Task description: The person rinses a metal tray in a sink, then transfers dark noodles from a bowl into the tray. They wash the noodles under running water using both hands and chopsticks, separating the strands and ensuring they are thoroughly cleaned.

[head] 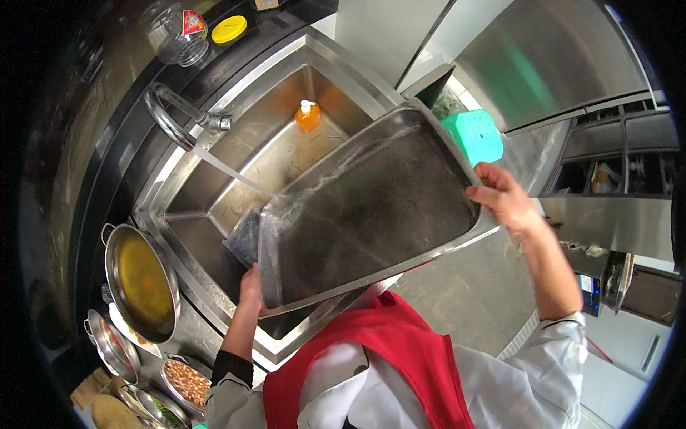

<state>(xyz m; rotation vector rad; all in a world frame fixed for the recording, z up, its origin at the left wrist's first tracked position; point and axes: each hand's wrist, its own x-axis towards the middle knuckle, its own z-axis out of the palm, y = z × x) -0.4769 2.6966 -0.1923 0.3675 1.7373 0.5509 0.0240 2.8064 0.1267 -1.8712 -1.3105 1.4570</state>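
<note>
A large rectangular steel pan is held tilted across the stainless steel sink. My left hand grips its near left corner, with the fingers partly hidden by the wall. At the opposite short end, my right hand clasps the rim, thumb on the inner side. From the chrome faucet a stream of water runs onto the pan's left end, and water spreads along its inside. Beneath that end, a dark grey object in the basin is partly covered.
An orange pump bottle stands in the sink. To the left are a pot of yellowish liquid, a bowl of chopped pieces and other steel bowls. A glass jar and yellow lid lie behind. A green plastic stool stands right.
</note>
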